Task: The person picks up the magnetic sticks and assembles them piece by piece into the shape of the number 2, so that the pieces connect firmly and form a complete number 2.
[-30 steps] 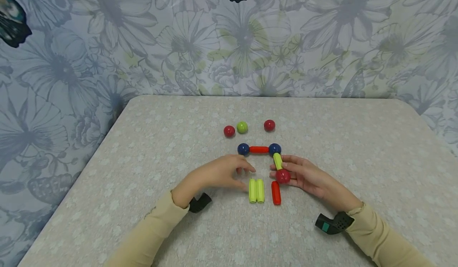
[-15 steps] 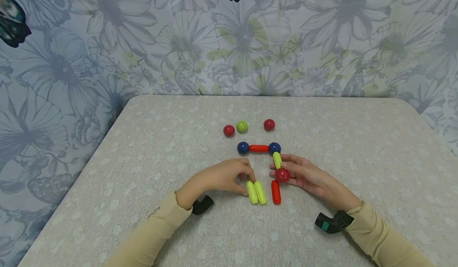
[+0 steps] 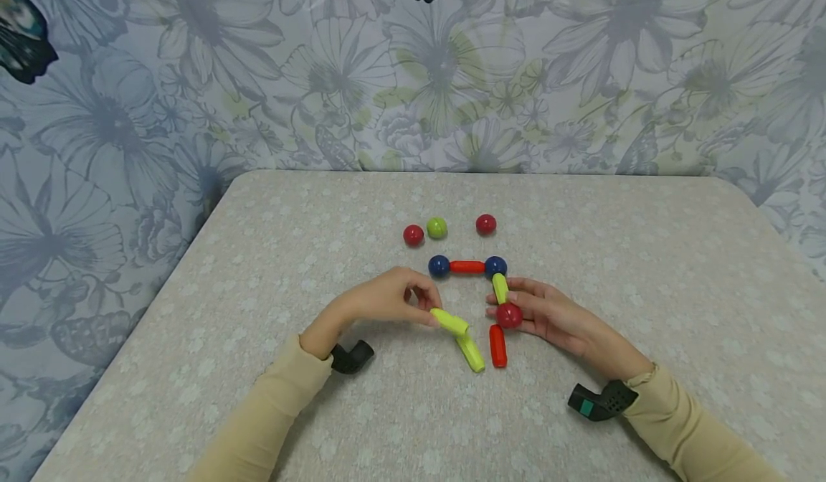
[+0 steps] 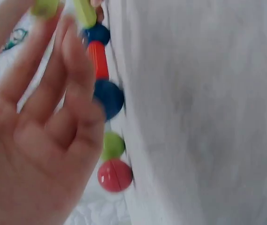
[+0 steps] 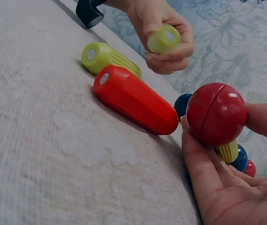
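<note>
My left hand [image 3: 393, 295] pinches one end of a yellow-green magnetic rod [image 3: 449, 321], raised over the cloth. Its far end overlaps a second yellow-green rod [image 3: 471, 353] lying on the table. Thumb and fingers of my right hand [image 3: 548, 313] grip a red ball [image 3: 509, 315]. That ball joins a third yellow-green rod [image 3: 500, 288], which runs to a blue ball [image 3: 495, 266]. A red rod [image 3: 467, 267] links it to another blue ball [image 3: 439, 266]. Close to the held red ball lies a loose red rod [image 5: 136, 101], with a silvery disc in its end.
Farther back on the cloth-covered table [image 3: 310, 216] sit a red ball [image 3: 414, 235], a green ball [image 3: 437, 228] and another red ball [image 3: 486, 224]. Flower-patterned fabric [image 3: 445, 73] hangs behind the table. Each wrist wears a black camera mount [image 3: 603, 401].
The left hand took hold of one of the two side-by-side yellow-green rods and lifted it back and leftward. The other rod turned askew. The right hand stays in place.
</note>
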The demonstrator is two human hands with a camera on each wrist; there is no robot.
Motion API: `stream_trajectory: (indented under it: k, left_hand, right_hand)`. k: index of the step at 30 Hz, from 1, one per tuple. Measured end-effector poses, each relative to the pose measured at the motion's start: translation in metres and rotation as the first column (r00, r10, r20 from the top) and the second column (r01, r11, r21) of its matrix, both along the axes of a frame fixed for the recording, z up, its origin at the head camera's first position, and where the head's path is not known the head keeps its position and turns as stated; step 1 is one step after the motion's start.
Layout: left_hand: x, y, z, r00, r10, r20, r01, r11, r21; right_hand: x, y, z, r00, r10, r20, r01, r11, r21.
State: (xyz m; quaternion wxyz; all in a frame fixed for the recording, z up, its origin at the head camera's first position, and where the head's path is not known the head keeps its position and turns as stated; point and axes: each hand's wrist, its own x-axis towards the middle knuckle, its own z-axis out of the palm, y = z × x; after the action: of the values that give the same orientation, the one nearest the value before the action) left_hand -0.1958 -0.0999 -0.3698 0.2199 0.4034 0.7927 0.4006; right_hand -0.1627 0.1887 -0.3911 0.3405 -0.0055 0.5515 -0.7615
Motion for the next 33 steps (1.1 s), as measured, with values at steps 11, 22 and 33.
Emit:
stream_trajectory:
  k: [11,22,33]
  left_hand:
    - [0.016,0.028,-0.006,0.976,0.211,-0.059,-0.206,0.975,0.079]
    - [0.02,0.034,-0.008,0.962,0.265,-0.061,-0.259,0.962,0.084]
    - [0.02,0.033,-0.012,0.946,0.319,-0.062,-0.313,0.946,0.09]
  right_hand:
    - [0.002,-0.001,0.002,1.0,-0.009,-0.023,0.009,1.0,0.006]
    - [0.005,-0.003,-0.001,0.999,-0.037,-0.033,0.037,0.999,-0.014]
    - [0.012,-0.009,0.0,0.994,-0.022,-0.105,0.024,1.0,0.017]
